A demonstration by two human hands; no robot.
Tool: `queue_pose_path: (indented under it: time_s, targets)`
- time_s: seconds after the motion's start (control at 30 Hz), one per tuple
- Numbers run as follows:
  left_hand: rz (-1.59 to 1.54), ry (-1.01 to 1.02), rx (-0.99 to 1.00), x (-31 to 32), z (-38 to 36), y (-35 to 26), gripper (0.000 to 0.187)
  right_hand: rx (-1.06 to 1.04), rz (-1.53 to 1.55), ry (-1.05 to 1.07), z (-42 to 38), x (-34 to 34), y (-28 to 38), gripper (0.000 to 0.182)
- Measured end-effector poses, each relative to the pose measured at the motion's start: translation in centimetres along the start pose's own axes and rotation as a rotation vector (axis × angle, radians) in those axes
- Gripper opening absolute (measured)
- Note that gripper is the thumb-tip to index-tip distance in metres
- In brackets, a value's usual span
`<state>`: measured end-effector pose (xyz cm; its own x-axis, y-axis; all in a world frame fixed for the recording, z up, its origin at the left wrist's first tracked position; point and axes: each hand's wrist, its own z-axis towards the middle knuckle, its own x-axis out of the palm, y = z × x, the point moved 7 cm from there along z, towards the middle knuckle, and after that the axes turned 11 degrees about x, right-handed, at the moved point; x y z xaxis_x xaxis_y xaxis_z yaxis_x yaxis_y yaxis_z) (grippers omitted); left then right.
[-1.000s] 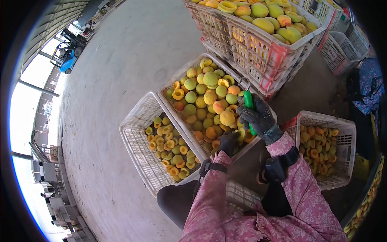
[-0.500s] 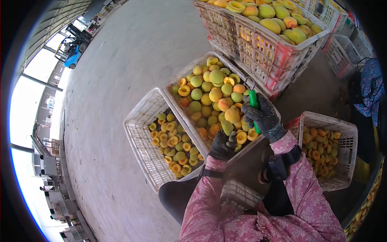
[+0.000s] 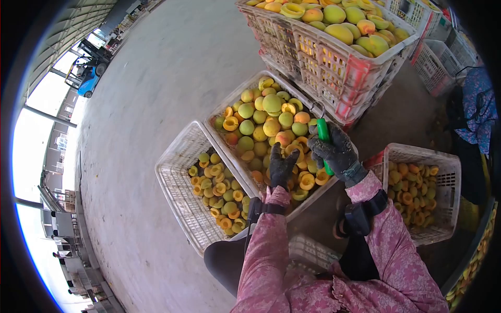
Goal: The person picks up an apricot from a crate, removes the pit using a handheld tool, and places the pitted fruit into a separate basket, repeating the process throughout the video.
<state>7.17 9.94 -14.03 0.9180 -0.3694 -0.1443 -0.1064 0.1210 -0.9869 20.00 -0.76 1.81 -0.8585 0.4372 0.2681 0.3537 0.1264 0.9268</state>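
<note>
My left hand [image 3: 282, 167], in a dark glove, reaches with spread fingers into the middle white crate [image 3: 229, 100] and rests on the pile of yellow-green peaches [image 3: 271, 104], touching one at the near end. My right hand [image 3: 336, 151], also gloved, is closed around a green-handled tool [image 3: 323, 136] with a metal loop at its tip, held over the crate's right rim. Halved, pitted peach pieces lie mixed with whole fruit near both hands.
A white crate [image 3: 175, 167] of peach halves sits to the left, another [image 3: 449, 172] to the right. A tall stacked crate [image 3: 334, 57] full of peaches stands behind. Bare concrete floor spreads left; a blue forklift [image 3: 86, 78] is far off.
My left hand has moved from the crate's near rim forward onto the peaches, fingers now spread. My right hand with the tool has stayed nearly still.
</note>
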Motion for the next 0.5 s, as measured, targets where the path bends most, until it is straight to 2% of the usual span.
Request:
queue_pose_path:
  time_s: [0.03, 0.2, 0.27, 0.3, 0.37, 0.5]
  targets:
    - [0.329, 0.038, 0.061, 1.1, 0.1, 0.0, 0.069, 0.000, -0.005, -0.003, 0.0, -0.1, 0.0, 0.030]
    - [0.120, -0.050, -0.039, 1.3, -0.2, 1.5, 0.068, -0.012, -0.020, -0.010, 0.0, -0.1, 0.5, 0.032]
    - [-0.643, -0.041, -0.200, 0.9, -0.7, 3.0, 0.066, -0.004, -0.025, -0.004, 0.1, -0.2, 0.7, 0.034]
    - [-0.636, -0.041, -0.202, -0.2, -1.3, 2.2, 0.066, 0.004, -0.031, 0.004, 0.1, -0.2, 0.6, 0.036]
    - [-1.414, 0.085, -0.272, -0.1, -2.6, -1.9, 0.066, 0.006, 0.004, 0.025, 0.1, 0.0, 0.5, 0.037]
    - [-1.676, 0.164, -0.232, -1.3, -3.7, -5.7, 0.067, -0.014, 0.027, 0.036, -0.1, 0.5, 0.3, 0.040]
